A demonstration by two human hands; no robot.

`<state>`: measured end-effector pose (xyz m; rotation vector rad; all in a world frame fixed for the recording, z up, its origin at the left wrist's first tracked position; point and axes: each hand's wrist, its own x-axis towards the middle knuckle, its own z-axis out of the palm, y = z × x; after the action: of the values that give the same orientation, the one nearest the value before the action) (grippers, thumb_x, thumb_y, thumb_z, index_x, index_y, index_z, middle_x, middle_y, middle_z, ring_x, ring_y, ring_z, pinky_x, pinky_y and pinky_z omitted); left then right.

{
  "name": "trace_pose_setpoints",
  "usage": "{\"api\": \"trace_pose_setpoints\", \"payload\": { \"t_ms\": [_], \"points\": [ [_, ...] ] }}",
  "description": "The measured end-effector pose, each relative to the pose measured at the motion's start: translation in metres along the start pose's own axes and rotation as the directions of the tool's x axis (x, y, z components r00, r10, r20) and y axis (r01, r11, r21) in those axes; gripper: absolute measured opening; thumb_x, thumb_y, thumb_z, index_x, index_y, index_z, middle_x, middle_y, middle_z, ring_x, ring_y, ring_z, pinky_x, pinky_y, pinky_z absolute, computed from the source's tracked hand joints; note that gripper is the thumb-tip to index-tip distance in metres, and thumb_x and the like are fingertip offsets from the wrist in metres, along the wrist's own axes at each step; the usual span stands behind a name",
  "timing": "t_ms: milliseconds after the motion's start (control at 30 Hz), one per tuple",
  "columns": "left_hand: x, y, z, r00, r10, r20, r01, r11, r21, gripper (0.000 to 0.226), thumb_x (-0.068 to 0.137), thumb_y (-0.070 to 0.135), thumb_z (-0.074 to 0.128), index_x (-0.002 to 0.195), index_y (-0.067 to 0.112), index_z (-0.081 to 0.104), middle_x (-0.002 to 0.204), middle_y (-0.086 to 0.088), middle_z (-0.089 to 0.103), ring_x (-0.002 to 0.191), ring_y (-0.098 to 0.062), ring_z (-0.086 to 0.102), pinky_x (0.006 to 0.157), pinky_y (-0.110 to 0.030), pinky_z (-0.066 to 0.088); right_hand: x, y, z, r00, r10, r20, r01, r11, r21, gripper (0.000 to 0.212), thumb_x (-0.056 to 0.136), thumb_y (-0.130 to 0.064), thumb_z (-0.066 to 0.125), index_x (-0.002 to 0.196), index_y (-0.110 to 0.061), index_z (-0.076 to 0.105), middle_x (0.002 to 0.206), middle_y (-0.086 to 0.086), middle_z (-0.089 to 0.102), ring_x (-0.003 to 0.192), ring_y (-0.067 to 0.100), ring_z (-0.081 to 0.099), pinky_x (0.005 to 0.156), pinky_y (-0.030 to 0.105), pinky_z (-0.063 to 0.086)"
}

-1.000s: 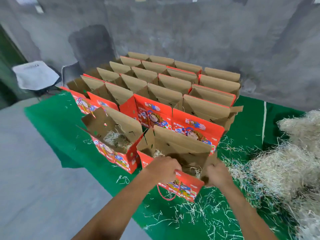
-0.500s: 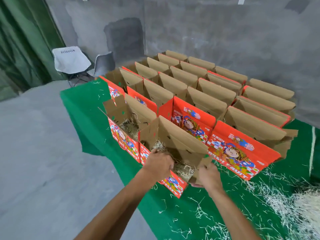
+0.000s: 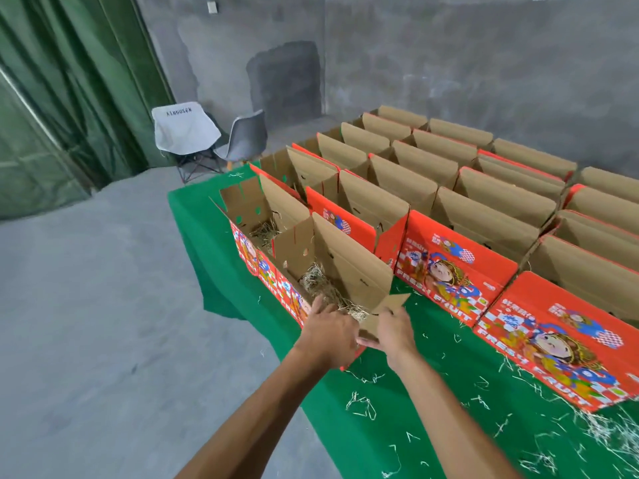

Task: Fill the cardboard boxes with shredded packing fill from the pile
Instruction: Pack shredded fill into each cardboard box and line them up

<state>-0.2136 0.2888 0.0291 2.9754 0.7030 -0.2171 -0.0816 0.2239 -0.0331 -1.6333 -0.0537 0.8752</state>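
Both hands at near end of open cardboard box on green cloth. Left hand curled over near rim at 7 o'clock of box; right hand pinches end flap at 5 o'clock. Shredded fill lies in box bottom. Second filled box touching at 11 o'clock. Rows of open boxes toward 1 o'clock. Loose fill strands at 4 o'clock; two chairs by wall at 11.

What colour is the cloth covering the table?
Plain green cloth, strewn with pale shreds; head view, the only one.

two chairs, two hands
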Motion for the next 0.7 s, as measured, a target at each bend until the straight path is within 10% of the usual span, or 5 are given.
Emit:
{"api": "trace_pose_setpoints", "payload": {
  "t_ms": [100, 200, 700],
  "points": [
    [0.006, -0.006, -0.002, 0.999, -0.03, -0.02, 0.031, 0.998, 0.048, 0.029, 0.093, 0.033, 0.043, 0.099, 0.019, 0.068, 0.102, -0.004, 0.068, 0.107, -0.026, 0.058, 0.113, -0.05, 0.023, 0.008, -0.009, 0.018, 0.99, 0.1, 0.101, -0.111, 0.988, 0.111, 0.023, 0.106, -0.022, 0.044, 0.128, -0.015, 0.046, 0.109, 0.013, 0.063, 0.09, 0.031, 0.07, 0.063, 0.04, 0.062],
    [0.018, -0.005, -0.003, 0.994, -0.075, -0.082, 0.075, 0.997, 0.002, 0.03, 0.094, 0.034, 0.041, 0.097, 0.017, 0.065, 0.1, -0.007, 0.069, 0.103, -0.028, 0.061, 0.105, -0.044, 0.034, 0.009, -0.018, 0.023, 0.957, 0.154, 0.246, -0.2, 0.964, 0.174, 0.027, 0.105, -0.019, 0.049, 0.13, -0.008, 0.05, 0.107, 0.02, 0.069, 0.072, 0.024, 0.065, 0.056, 0.032, 0.055],
    [0.131, 0.027, -0.048, 0.956, -0.066, -0.286, -0.016, 0.961, -0.276, 0.014, 0.084, 0.022, 0.048, 0.091, 0.019, 0.06, 0.095, -0.002, 0.069, 0.092, -0.027, 0.064, 0.07, -0.035, 0.051, 0.078, -0.103, -0.021, 0.966, -0.185, 0.183, 0.189, 0.982, -0.003, 0.012, 0.1, -0.032, 0.057, 0.109, -0.032, 0.065, 0.118, 0.002, 0.068, 0.108, 0.017, 0.064, 0.089, 0.035, 0.056]
  ]
}}
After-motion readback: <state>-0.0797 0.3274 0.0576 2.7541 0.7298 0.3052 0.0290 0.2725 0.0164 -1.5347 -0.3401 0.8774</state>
